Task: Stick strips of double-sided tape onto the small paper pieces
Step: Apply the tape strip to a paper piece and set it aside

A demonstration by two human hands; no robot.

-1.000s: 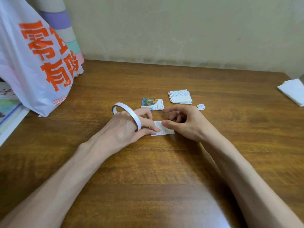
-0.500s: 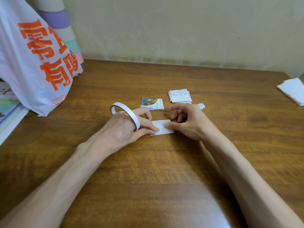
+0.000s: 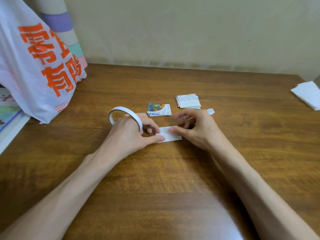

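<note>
A small printed paper piece [image 3: 173,138] lies flat on the wooden table [image 3: 164,179]. My left hand [image 3: 129,135] has its fingers through the white ring of the double-sided tape roll [image 3: 128,110], and its thumb and forefinger pinch at the piece's left end. My right hand [image 3: 197,130] presses its thumb tip down on the top of the piece, its other fingers loosely curled above and blurred. Behind the hands lie a stack of coloured pieces [image 3: 159,109] and a stack of printed pieces [image 3: 188,101].
A tiny paper scrap [image 3: 210,111] sits by my right hand. A white plastic bag with orange print [image 3: 34,66] stands at the left, with books [image 3: 8,118] beside it and a striped roll [image 3: 58,23] behind. Folded white paper [image 3: 306,94] lies at the right edge.
My right thumb has slid left from the piece's right edge onto its top. My left hand and the roll have stayed almost in place.
</note>
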